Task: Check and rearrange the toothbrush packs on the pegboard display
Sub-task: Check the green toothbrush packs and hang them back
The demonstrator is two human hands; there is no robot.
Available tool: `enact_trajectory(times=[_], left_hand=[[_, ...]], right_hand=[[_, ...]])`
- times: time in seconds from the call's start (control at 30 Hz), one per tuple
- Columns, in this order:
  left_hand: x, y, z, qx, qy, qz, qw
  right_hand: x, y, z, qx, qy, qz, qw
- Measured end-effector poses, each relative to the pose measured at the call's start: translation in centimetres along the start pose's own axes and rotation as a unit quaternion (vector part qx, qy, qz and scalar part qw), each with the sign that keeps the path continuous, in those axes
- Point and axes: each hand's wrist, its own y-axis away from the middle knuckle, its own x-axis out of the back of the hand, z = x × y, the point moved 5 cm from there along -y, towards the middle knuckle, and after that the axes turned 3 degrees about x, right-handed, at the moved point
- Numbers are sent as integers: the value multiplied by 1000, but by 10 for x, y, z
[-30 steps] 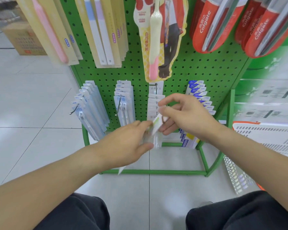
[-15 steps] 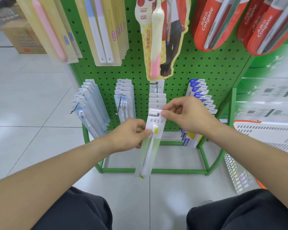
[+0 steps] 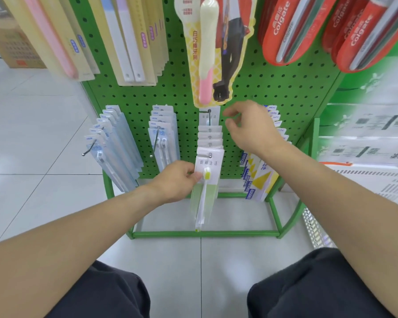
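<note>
Left hand (image 3: 178,180) pinches front toothbrush pack (image 3: 207,177); right hand (image 3: 251,127) seemingly loose.

We hold the front toothbrush pack on the green pegboard

Our left hand (image 3: 177,181) pinches the green-and-white toothbrush pack (image 3: 206,180) hanging at the peg (image 3: 209,154) tip; our right hand (image 3: 253,127) hovers loosely curled above the row, against the pegboard (image 3: 274,92).

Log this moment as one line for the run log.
left hand: pinches front green toothbrush pack on middle hook | right hand: raised, holds nothing | pegboard: lower packs hanging
</note>
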Motion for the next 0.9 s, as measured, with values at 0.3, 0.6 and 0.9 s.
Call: enact_trajectory(times=[0.3, 0.6, 0.9], left_hand=[[-5, -8, 5, 11, -51, 30, 998], [-9, -14, 3, 8, -41, 26, 999], [-11, -16, 2, 4, -36, 42, 998]], right_hand=[[-33, -46, -3, -2, 102, -73, 992], [-29, -59, 4, -48, 49, -55, 996], [-12, -43, 1, -38, 46, -20, 998]])
